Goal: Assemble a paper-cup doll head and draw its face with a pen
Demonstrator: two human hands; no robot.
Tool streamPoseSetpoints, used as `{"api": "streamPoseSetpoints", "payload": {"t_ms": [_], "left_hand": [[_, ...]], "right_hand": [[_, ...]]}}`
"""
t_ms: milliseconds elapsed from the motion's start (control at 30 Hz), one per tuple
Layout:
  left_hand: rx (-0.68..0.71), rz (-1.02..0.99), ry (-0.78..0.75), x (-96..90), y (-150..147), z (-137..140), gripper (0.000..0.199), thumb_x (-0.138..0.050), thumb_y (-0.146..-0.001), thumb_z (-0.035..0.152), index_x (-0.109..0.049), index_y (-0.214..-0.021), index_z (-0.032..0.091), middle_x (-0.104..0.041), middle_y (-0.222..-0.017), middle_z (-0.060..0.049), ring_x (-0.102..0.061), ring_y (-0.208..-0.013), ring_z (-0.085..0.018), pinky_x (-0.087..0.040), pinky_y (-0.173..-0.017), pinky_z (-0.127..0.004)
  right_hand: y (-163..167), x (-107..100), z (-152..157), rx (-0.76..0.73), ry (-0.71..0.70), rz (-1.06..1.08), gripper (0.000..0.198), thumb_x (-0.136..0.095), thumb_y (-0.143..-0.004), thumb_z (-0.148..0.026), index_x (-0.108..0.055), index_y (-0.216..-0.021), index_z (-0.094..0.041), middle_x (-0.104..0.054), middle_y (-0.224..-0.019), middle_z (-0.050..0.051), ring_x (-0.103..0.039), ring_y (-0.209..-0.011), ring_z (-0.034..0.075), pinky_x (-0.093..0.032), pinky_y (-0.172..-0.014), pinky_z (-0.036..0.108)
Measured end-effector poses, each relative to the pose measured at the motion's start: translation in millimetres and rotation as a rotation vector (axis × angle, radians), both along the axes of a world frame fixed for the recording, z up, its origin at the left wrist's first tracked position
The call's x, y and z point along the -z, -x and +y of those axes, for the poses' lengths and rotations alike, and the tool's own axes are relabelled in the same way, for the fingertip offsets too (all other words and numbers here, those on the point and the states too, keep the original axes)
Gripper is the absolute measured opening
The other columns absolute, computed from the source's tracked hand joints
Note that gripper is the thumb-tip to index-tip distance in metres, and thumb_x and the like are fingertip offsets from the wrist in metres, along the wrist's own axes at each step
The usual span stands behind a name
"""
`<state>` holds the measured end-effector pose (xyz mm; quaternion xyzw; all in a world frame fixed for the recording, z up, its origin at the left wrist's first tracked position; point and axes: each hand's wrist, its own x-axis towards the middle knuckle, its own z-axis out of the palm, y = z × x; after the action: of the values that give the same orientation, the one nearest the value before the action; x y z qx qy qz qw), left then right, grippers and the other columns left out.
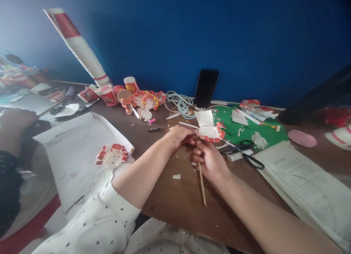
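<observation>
Left hand (pixel 182 135): fingers curled at figure (pixel 208 132), hold hidden. Right hand (pixel 210 159): fingers closed round stick (pixel 202 186). Figure lay at one o'clock, fringe (pixel 216 136) seemingly done; stick unjudged. Faced doll (pixel 113 160) lay at nine.

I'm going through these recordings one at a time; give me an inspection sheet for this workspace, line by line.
Surface: brown table with scattered paper scraps.
Things in hand: a paper craft with red-and-white curls, and a thin stick; whether they are joined is hidden.
Clutter: scissors, green mat, paper cups, white cardboard, printed pages.
Hands: right hand grips the stick; left hand is at the craft's left edge, its grip partly hidden.
Cables: light-blue cable, coiled beside an upright dark phone.
Surroundings: blue wall behind; another person's hand, blurred, far left.
</observation>
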<state>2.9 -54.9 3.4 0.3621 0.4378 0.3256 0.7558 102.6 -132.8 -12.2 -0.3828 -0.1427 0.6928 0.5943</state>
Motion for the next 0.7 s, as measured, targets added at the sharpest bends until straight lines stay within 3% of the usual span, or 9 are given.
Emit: {"api": "streamPoseSetpoints", "payload": {"t_ms": [500, 700], "left_hand": [[-0.017, 0.018, -0.079, 4.1, -5.3, -2.1, 0.017, -0.061, -0.076, 0.008, -0.057, -0.06, 0.01, -0.049, -0.045, 0.003, -0.045, -0.034, -0.005, -0.033, -0.037, -0.016], [-0.039, -0.027, -0.067, 5.8, -4.8, -0.7, 0.016, -0.061, -0.079, 0.008, -0.057, -0.064, 0.011, -0.051, -0.047, 0.003, -0.047, -0.035, -0.006, -0.039, -0.039, -0.017]], "right_hand": [[-2.8, 3.3, 1.8, -0.031, -0.019, 0.018, 0.026, -0.075, -0.063, -0.018, -0.061, -0.085, -0.017, -0.057, -0.073, -0.003, -0.038, -0.048, 0.001, -0.019, -0.037, 0.011], [-4.6, 2.5, 1.5, -0.017, -0.019, 0.003, 0.025, -0.075, -0.064, -0.019, -0.061, -0.085, -0.016, -0.057, -0.076, -0.002, -0.039, -0.051, 0.001, -0.02, -0.038, 0.011]]}}
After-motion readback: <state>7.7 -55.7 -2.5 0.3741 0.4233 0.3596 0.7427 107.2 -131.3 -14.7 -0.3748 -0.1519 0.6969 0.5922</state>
